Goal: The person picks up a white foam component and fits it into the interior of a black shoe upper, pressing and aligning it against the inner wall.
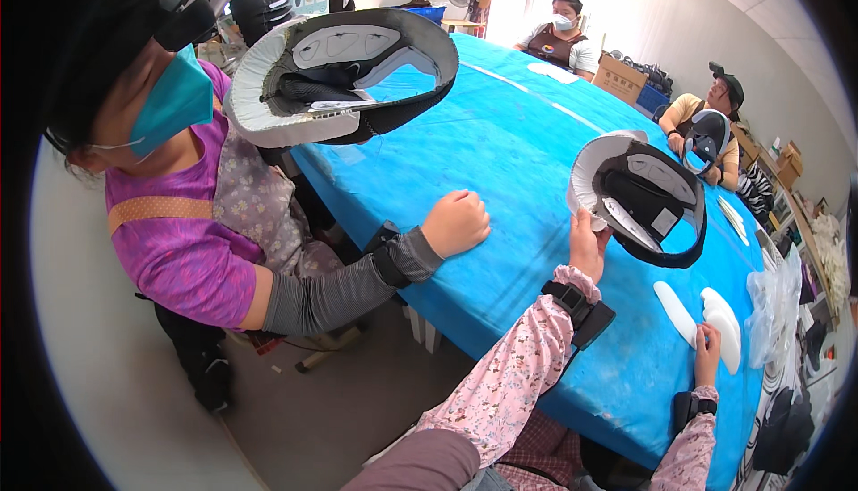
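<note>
My left hand (590, 248) is closed on the lower left rim of a black oval padded shell (655, 243) with a gathered white edge and white pads inside. The shell is tilted, its open side toward me, above the blue-covered table. Lower right, my right hand (707, 355) pinches at the end of a white curved pad (675, 310); the fingertips partly hide the contact. Right beside it lies a small group of similar white pads (722, 326), overlapping one another.
At left, a masked co-worker rests a fist (458, 225) on the blue table cover (402, 187); a similar shell (335, 126) is beside them. Clear plastic bags (776, 299) lie at the right edge. Across the table, one person sits and another holds a black-and-white shell (706, 138). A cardboard box (618, 80) stands behind.
</note>
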Demonstrator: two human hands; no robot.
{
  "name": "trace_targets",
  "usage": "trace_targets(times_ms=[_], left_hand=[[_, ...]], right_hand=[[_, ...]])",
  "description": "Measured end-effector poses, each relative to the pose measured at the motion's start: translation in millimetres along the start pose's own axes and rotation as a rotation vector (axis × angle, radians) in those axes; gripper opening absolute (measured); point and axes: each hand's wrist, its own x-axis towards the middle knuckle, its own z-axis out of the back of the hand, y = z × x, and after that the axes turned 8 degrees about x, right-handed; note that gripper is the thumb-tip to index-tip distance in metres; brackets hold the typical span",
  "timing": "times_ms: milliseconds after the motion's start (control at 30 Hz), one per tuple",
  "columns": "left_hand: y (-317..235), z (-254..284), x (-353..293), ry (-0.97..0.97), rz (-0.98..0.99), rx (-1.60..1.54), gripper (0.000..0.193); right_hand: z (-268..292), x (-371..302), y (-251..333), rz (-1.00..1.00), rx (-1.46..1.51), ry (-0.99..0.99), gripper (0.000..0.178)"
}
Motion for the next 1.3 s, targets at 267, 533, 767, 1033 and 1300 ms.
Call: trace_targets(times_ms=[267,533,767,1033,1300], left_hand=[[2.3,3.1,5.0,-0.003,-0.004,-0.046,0.026],[-0.9,-0.4,1.0,-0.006,0.004,-0.022,0.025],[-3.0,-2.0,1.7,0.024,0.031,-0.036,0.024],[-44.2,-19.7,-0.3,0.030,-0.241,0.201,0.035],[-37.5,-23.3,-10.8,0.160,-0.431,0.818,0.040]], right_hand=[[-1.4,1.0,-4.8,0.032,0.013,-0.011,0.020],[0.6,1.4,-7.2,0.047,-0.006,-0.014,0.020],[3.0,-0.7,8.9,-0.013,-0.003,0.000,0.019],[-3.7,-1.0,7.0,0.004,0.055,-0.021,0.021],[-5.8,-4.7,-8.1,0.021,0.092,-0.029,0.019]])
